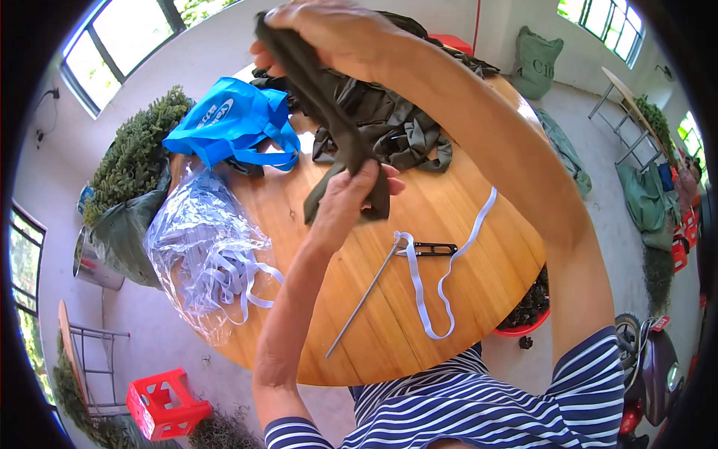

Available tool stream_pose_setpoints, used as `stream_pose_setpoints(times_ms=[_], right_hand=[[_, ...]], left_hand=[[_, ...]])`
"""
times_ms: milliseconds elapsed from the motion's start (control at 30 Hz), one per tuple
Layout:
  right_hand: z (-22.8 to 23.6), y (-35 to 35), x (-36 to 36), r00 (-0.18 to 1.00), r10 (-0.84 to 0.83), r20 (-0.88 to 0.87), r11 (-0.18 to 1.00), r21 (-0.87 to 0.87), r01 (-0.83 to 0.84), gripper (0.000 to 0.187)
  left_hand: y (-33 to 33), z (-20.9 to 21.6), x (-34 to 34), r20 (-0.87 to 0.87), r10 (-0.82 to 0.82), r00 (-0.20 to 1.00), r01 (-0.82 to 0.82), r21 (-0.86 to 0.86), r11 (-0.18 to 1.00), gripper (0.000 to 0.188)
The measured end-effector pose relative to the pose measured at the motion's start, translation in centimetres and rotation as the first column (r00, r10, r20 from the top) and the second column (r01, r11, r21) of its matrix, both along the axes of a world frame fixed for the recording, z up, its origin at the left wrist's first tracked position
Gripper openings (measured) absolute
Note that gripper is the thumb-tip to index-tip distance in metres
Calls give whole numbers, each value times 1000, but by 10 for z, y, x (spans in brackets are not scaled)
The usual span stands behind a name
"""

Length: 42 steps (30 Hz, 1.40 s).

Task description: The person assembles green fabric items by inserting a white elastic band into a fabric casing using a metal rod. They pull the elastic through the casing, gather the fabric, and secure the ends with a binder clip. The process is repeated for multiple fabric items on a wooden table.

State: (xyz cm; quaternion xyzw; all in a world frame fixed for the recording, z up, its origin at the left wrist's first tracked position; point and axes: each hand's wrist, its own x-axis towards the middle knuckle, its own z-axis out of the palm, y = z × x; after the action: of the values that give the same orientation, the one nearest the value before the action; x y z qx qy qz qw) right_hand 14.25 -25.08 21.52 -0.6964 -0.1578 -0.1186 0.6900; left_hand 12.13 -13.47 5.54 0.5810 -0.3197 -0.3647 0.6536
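Note:
A long dark olive fabric strip (pixel 323 101) is stretched upright above the round wooden table (pixel 359 299). My right hand (pixel 329 37) grips its top end, high at the far side. Lower down, my left hand (pixel 350 196) is closed around the same strip, and its loose end hangs beside the wrist. Behind the hands lies a heap of similar dark fabric pieces (pixel 381 112). Nearer to me rest a white elastic band (pixel 420 299), black thread snips (pixel 435 249) and a thin metal rod (pixel 363 299). One end of the band loops over the rod's tip.
A clear plastic bag of white elastic (pixel 206 239) sits at the table's left, below a blue tote bag (pixel 232 123). Bundled greenery (pixel 138 157) stands beyond. A red stool (pixel 166 404), a red basin (pixel 535 318) and a scooter (pixel 658 367) are on the floor.

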Motion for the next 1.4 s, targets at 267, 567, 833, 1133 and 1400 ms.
stream_pose_setpoints(times_ms=[267, 567, 833, 1133, 1400], right_hand=[[-87, -5, -53, 968, -237, -82, 925, -323, 200, 25], [-156, 12, -90, 939, -335, -76, 845, -465, 264, 23], [-167, -9, -89, 809, 335, -483, 867, 495, -63, 15], [-175, 5, -102, 946, -175, -272, 984, -70, 162, 18], [-173, 20, -111, 951, -259, -170, 950, -221, 220, 19]], left_hand=[[32, 14, 14, -477, 130, 869, -336, -378, 862, 46], [24, 7, 16, -523, 180, 833, -419, -384, 823, 43], [38, -1, 26, -397, 244, 885, -359, -245, 901, 44], [51, -1, 13, -355, 264, 897, -305, -64, 950, 36], [63, -21, -9, -303, 261, 917, -306, -109, 946, 54]])
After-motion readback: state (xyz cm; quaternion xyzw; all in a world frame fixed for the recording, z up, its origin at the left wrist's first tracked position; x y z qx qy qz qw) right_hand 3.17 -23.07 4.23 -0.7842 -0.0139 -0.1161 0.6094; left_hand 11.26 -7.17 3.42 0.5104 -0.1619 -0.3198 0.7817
